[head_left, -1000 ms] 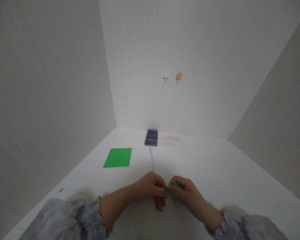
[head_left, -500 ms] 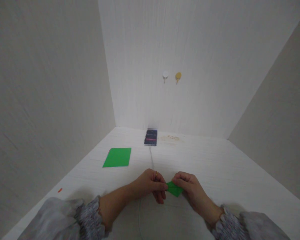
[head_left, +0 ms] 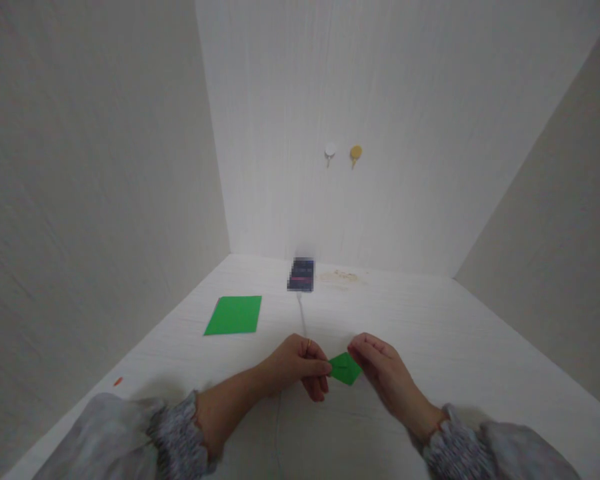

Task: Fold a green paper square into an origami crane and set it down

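Note:
A small piece of folded green paper, kite-shaped with a crease line across it, is held up in front of me. My left hand, with a ring on one finger, pinches its left point between thumb and forefinger; the lower fingers curl loosely below. On the other side, my right hand has its fingers bent together at the paper's upper right edge. That hand overlaps the right corner, and how firmly it grips cannot be made out. Flat on the table to the left lies a square green sheet.
A blurred dark device stands near the back wall, its white cable running forward under my left hand. Pale stains mark the table beside it. A small orange scrap lies far left. White and yellow hooks hang on the wall.
The folded paper and both hands have risen slightly, the paper a little to the left. My right thumb has slid off the paper's face toward its upper edge, uncovering more of it.

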`<state>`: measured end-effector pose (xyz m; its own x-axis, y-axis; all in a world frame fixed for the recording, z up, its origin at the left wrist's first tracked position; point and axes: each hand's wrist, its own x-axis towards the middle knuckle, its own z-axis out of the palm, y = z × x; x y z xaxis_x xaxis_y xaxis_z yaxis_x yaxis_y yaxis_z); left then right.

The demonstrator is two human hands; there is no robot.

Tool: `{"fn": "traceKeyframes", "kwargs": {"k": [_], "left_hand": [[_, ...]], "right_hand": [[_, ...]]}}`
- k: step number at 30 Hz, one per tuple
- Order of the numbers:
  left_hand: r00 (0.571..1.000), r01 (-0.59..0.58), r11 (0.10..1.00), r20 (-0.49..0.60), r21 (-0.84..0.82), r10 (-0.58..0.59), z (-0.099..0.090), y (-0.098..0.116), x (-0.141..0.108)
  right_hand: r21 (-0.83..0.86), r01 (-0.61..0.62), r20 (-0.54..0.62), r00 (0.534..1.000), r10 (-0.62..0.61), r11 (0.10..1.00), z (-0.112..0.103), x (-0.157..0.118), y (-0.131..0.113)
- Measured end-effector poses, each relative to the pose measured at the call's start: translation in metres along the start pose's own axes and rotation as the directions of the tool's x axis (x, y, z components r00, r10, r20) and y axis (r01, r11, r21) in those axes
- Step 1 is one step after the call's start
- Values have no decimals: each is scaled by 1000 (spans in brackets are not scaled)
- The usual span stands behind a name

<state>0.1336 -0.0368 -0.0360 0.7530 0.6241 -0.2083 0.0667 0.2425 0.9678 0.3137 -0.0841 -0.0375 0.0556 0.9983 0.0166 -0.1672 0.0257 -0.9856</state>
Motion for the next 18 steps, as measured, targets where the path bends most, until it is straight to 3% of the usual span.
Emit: {"fn": "traceKeyframes", "kwargs": {"k": [5,13,18], "left_hand": [[1000,9,1000,-1,24,-9,2,1,-1],[1000,-8,1000,13,9,8,5,3,-1],[999,-17,1000,-44,-11,16,5,3,1]], "right_hand": [[-146,-53,161,984,76,988,10,-6,3],[-128,-74,118,989,89,989,8,-6,3],[-152,-58,84,994,71,987,2,-3,6]]}}
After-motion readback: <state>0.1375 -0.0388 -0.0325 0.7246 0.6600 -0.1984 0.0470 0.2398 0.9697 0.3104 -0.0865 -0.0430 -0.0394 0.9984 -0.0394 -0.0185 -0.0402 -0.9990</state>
